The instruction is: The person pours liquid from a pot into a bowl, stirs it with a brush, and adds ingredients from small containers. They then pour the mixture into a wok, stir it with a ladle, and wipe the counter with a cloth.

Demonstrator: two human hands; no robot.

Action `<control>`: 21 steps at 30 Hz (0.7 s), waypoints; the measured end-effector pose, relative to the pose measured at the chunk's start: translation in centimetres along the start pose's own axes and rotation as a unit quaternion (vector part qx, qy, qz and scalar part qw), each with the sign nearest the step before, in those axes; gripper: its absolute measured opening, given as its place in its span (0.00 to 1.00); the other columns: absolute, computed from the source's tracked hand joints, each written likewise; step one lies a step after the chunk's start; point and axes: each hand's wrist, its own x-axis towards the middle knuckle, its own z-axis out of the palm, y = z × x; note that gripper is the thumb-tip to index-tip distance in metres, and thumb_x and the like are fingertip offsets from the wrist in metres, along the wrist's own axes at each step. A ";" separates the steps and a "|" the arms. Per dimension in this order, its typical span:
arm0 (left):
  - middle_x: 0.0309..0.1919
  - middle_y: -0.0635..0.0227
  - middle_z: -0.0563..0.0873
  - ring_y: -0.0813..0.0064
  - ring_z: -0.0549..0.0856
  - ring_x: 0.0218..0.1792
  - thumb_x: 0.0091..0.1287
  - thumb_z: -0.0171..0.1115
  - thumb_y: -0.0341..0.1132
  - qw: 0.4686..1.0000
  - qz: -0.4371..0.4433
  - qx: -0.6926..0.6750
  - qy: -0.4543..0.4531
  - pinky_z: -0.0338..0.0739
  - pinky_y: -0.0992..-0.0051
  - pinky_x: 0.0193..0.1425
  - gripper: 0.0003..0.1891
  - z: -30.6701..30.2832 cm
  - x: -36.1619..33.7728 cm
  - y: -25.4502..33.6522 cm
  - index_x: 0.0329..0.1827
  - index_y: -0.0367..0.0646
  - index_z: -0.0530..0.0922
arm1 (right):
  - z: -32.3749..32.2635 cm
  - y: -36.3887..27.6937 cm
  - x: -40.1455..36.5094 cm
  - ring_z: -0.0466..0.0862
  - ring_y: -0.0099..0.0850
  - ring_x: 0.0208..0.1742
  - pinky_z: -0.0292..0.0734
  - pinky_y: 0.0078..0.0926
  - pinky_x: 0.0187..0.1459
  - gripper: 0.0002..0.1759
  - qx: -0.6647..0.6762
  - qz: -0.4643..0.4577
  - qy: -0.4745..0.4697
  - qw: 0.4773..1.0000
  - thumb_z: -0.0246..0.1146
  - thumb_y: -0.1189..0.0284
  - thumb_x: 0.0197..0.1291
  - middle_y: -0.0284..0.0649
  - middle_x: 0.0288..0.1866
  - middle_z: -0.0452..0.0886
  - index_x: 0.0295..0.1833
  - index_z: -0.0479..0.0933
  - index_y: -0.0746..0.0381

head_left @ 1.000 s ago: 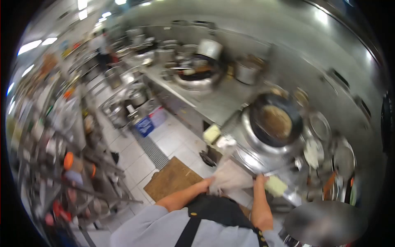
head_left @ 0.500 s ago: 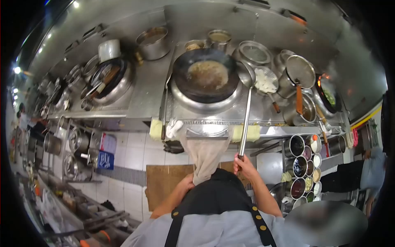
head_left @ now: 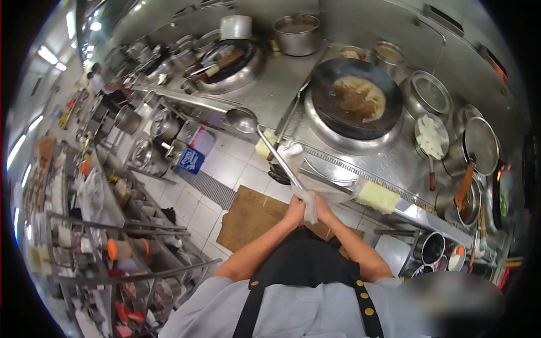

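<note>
In front of my apron, my left hand (head_left: 294, 212) and my right hand (head_left: 323, 209) are close together, both with fingers closed. A long-handled metal ladle (head_left: 274, 152) slants up and left from them, its bowl (head_left: 243, 120) out over the floor at the counter's edge. A pale thin cloth (head_left: 310, 209) is bunched around the handle's lower end, between my hands. More of the cloth stretches toward the counter front. The exact grip of the right fingers is partly hidden. The black wok (head_left: 325, 96), with brown bubbling liquid (head_left: 357, 98) inside, sits on the burner ahead.
Right of the wok are a skimmer of white pieces (head_left: 431, 137), lidded pots and a strainer (head_left: 482, 145). A yellow folded cloth (head_left: 376, 197) lies on the counter edge. Another wok station (head_left: 231, 67) is at left. Metal shelving (head_left: 129, 276) stands lower left; a brown mat (head_left: 248, 217) covers the floor.
The ladle has swung from right of the wok to the left, away from the stove. My hands have come together at its handle with the cloth. The view has turned left.
</note>
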 end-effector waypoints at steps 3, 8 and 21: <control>0.38 0.61 0.83 0.74 0.82 0.38 0.69 0.49 0.30 0.981 0.040 0.002 0.190 0.76 0.72 0.41 0.10 2.3 2.0 1.5 0.45 0.34 0.76 | -1.2 -0.9 -2.4 0.80 0.41 0.40 0.74 0.38 0.46 0.15 -0.144 -0.142 0.020 0.979 0.62 0.63 0.57 0.50 0.37 0.80 0.43 0.71 0.63; 0.38 0.60 0.83 0.70 0.83 0.31 0.68 0.42 0.29 0.983 -0.056 -0.094 0.150 0.79 0.71 0.37 0.13 2.0 4.3 1.4 0.46 0.36 0.76 | -10.2 0.6 -14.1 0.73 0.23 0.27 0.69 0.21 0.27 0.11 -0.056 0.169 -0.165 0.970 0.63 0.70 0.57 0.32 0.27 0.73 0.42 0.70 0.59; 0.52 0.47 0.82 0.55 0.80 0.57 0.63 0.62 0.46 0.795 0.040 0.602 -0.061 0.74 0.61 0.59 0.24 -12.9 -0.9 -7.7 0.54 0.35 0.79 | -14.2 -3.2 -19.8 0.74 0.28 0.21 0.69 0.30 0.24 0.18 0.018 0.063 0.184 0.981 0.66 0.69 0.60 0.35 0.28 0.72 0.51 0.67 0.60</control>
